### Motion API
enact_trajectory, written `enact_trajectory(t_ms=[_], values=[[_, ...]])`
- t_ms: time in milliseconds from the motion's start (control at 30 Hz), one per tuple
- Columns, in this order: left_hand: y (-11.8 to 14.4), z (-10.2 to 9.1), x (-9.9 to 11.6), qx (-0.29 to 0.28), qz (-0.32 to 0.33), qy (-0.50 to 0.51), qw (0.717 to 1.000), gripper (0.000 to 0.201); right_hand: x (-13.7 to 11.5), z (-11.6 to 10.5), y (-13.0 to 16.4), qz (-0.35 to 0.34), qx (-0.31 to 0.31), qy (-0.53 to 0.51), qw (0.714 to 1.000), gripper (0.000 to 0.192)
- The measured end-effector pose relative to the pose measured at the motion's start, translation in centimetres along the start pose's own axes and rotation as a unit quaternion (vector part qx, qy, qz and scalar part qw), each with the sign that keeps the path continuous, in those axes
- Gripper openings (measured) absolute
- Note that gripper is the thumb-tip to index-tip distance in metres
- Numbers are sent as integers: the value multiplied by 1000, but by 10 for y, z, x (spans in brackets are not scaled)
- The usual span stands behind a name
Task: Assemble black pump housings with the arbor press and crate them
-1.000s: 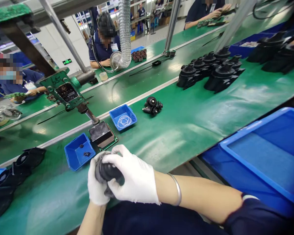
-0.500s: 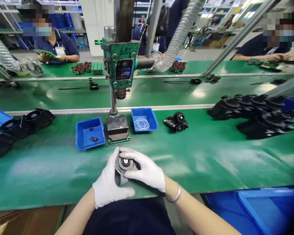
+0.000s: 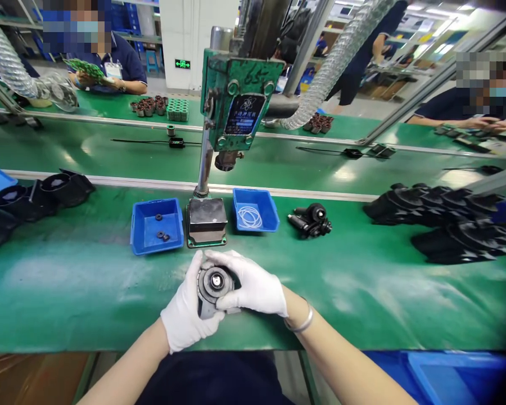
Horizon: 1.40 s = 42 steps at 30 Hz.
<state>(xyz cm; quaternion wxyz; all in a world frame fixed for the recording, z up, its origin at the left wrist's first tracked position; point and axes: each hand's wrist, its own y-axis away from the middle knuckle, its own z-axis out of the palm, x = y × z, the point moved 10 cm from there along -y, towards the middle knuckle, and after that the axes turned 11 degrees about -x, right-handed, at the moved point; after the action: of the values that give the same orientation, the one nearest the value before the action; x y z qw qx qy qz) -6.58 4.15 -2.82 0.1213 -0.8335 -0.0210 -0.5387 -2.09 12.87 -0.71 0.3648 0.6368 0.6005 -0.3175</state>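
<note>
Both my hands wear white gloves and together grip one round black plastic part [image 3: 214, 281] with a pale ring at its centre, held just above the green table's near edge. My left hand [image 3: 184, 315] cups it from the left and below. My right hand [image 3: 253, 286] wraps it from the right, a metal bangle on that wrist. Just beyond stand a grey press block [image 3: 206, 220] under a green hand press [image 3: 236, 101], a blue bin with small black rings [image 3: 156, 225], and a blue bin with white O-rings [image 3: 255, 210].
A small black assembly [image 3: 312, 220] lies right of the bins. Piles of black housings sit at far right [image 3: 442, 222] and far left [image 3: 29, 199]. A blue crate [image 3: 455, 371] is at bottom right. Other people work across the conveyor.
My view swung left until the press came in front of me. The part turned in my hands, so its ringed face now points up at me.
</note>
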Motion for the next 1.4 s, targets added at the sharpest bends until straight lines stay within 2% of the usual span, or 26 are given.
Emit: enact_trajectory(t_ms=[100, 167, 200, 233, 300, 333, 433, 467, 533, 600, 633, 767, 800, 833, 900, 933, 967, 1000, 1067, 1100, 1133, 1167, 1233, 1267, 1333, 1400], values=[[-1, -1, 3, 19, 12, 3, 1000, 109, -3, 1, 21, -18, 91, 20, 996, 86], [1, -1, 1, 23, 6, -5, 1000, 111, 2, -4, 49, -15, 200, 0, 980, 55], [2, -1, -2, 23, -1, -12, 1000, 112, 6, -10, 67, -13, 270, -29, 962, 36], [3, -1, -4, 22, -10, -17, 1000, 113, 12, -16, 84, -9, 339, -68, 938, 26], [4, -1, -8, 19, -27, -23, 999, 112, 21, -22, 104, 3, 431, -134, 893, 29], [4, -1, -8, 17, -32, -21, 999, 112, 20, -22, 101, 5, 431, -143, 891, 28], [2, -2, -7, 19, -35, 14, 999, 111, -2, -12, 65, -25, 309, -82, 947, 43], [1, -2, -7, 21, -37, 28, 999, 111, -7, -11, 60, -39, 296, -64, 952, 39], [0, -3, -9, 26, -46, 46, 998, 111, -6, -20, 68, -40, 351, -60, 934, 32], [0, -4, -12, 32, -52, 41, 997, 110, 4, -28, 82, -8, 422, -81, 903, 36], [0, -4, -12, 35, -51, 33, 998, 110, 7, -27, 82, 1, 422, -90, 902, 35], [1, -2, -9, 34, -22, 19, 999, 111, -10, -9, 52, -55, 279, -56, 957, 50], [1, -2, -8, 28, -19, 17, 999, 111, -12, -9, 53, -69, 280, -53, 956, 44], [1, -2, -9, 24, -19, 16, 999, 111, -9, -15, 59, -75, 317, -66, 943, 35], [0, -3, -11, 21, -32, 19, 999, 111, 6, -27, 81, -64, 425, -132, 893, 34], [0, -3, -13, 22, -41, 24, 999, 110, 14, -29, 88, -52, 458, -164, 872, 33], [0, -4, -14, 23, -49, 29, 998, 110, 18, -28, 89, -42, 462, -183, 867, 29], [-1, -4, -15, 23, -52, 33, 998, 110, 17, -26, 83, -37, 436, -183, 880, 24], [-3, -1, -13, 12, -43, 33, 998, 110, 5, -16, 64, -50, 339, -134, 930, 38], [-3, 0, -12, 8, -38, 30, 999, 110, -1, -12, 59, -62, 308, -105, 943, 42], [-3, 1, -12, 5, -35, 22, 999, 109, -4, -13, 60, -70, 311, -88, 944, 38], [-2, 1, -13, 3, -36, 11, 999, 109, -1, -17, 67, -66, 341, -87, 934, 33], [-1, 1, -16, 3, -45, -14, 999, 109, 16, -25, 89, -20, 423, -117, 898, 36], [0, 0, -18, 4, -49, -24, 998, 109, 24, -26, 96, 10, 443, -130, 887, 35], [2, -1, -20, 3, -48, -26, 999, 108, 29, -27, 95, 44, 419, -116, 900, 23], [3, -1, -23, 5, -45, -15, 999, 106, 24, -34, 84, 48, 380, -60, 922, 27]])
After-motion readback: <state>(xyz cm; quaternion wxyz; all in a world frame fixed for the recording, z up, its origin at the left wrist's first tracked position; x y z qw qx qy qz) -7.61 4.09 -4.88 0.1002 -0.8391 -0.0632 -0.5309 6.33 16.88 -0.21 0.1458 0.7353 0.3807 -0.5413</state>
